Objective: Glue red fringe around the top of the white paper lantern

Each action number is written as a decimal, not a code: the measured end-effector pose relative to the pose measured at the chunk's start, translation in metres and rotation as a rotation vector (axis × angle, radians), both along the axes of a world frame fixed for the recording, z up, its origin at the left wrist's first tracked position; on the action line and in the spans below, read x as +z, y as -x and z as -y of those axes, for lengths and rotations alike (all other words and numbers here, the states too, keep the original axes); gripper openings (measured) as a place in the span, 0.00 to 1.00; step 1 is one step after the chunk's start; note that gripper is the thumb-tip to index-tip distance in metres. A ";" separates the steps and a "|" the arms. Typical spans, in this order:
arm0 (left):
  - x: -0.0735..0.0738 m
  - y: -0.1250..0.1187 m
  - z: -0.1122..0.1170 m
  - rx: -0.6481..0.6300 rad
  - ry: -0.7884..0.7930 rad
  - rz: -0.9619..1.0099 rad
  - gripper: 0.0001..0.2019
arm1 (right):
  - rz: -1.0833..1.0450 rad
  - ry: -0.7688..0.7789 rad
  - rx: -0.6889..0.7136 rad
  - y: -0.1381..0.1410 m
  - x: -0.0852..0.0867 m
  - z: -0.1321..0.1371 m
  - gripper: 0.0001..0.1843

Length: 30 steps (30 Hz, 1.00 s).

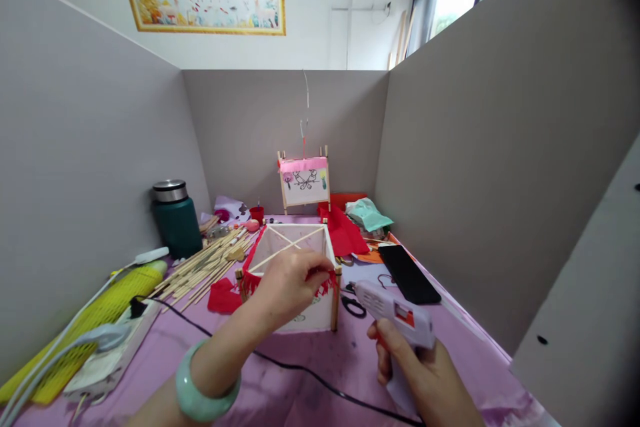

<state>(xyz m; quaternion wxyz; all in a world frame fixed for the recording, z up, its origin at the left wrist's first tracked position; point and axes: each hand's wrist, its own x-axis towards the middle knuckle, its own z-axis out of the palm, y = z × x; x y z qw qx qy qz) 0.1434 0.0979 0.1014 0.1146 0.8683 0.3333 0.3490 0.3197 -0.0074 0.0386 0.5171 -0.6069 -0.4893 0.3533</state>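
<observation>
The box-shaped lantern frame (323, 317) stands on the pink-covered counter (295, 407) in front of me, and at its near right top corner my left hand (300, 280) has thumb and fingers pinched on the red fringe (253, 282) along its edge. Just right of it, my right hand (413, 363) is wrapped around the glue gun (387, 303), its nozzle pointing toward the frame. Scissors (355, 315) lie between, a black phone (410, 273) sits beyond the gun, and wooden sticks (210, 263) spread leftward beside a green bottle (177, 223).

Open cloth (285, 400) before frame (319, 312), cable (300, 367) crossing
</observation>
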 end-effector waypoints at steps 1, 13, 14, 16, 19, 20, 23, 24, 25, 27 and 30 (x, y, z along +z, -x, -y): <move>-0.001 0.000 0.001 -0.003 -0.016 -0.002 0.10 | 0.002 0.004 0.010 0.000 0.000 0.000 0.31; 0.000 0.000 0.003 0.004 -0.054 -0.030 0.09 | -0.019 0.013 0.026 -0.004 -0.009 -0.004 0.32; 0.000 -0.001 0.003 0.015 -0.047 -0.029 0.08 | -0.022 0.014 0.030 -0.004 -0.009 -0.004 0.33; 0.000 -0.003 0.002 0.033 -0.043 -0.024 0.07 | -0.032 0.005 0.019 -0.004 -0.008 -0.003 0.32; -0.002 -0.005 0.001 0.053 -0.063 -0.014 0.06 | -0.040 -0.001 0.003 -0.002 -0.005 -0.002 0.32; -0.003 -0.006 0.001 0.062 -0.077 -0.017 0.06 | -0.044 0.000 0.005 -0.002 -0.005 -0.001 0.32; -0.005 -0.009 0.003 0.084 -0.117 -0.041 0.07 | -0.065 0.007 0.003 0.000 -0.003 0.000 0.32; -0.005 -0.009 0.003 0.088 -0.124 -0.048 0.07 | -0.067 0.014 -0.001 0.000 -0.003 0.001 0.32; -0.005 -0.009 0.004 0.087 -0.128 -0.056 0.07 | -0.064 0.020 -0.005 0.000 -0.002 0.001 0.32; -0.002 -0.006 0.004 0.079 -0.131 -0.064 0.07 | -0.050 0.032 -0.007 0.000 -0.002 0.002 0.32; 0.006 0.008 0.006 0.080 -0.131 -0.013 0.08 | -0.017 0.050 0.021 -0.001 -0.002 0.002 0.34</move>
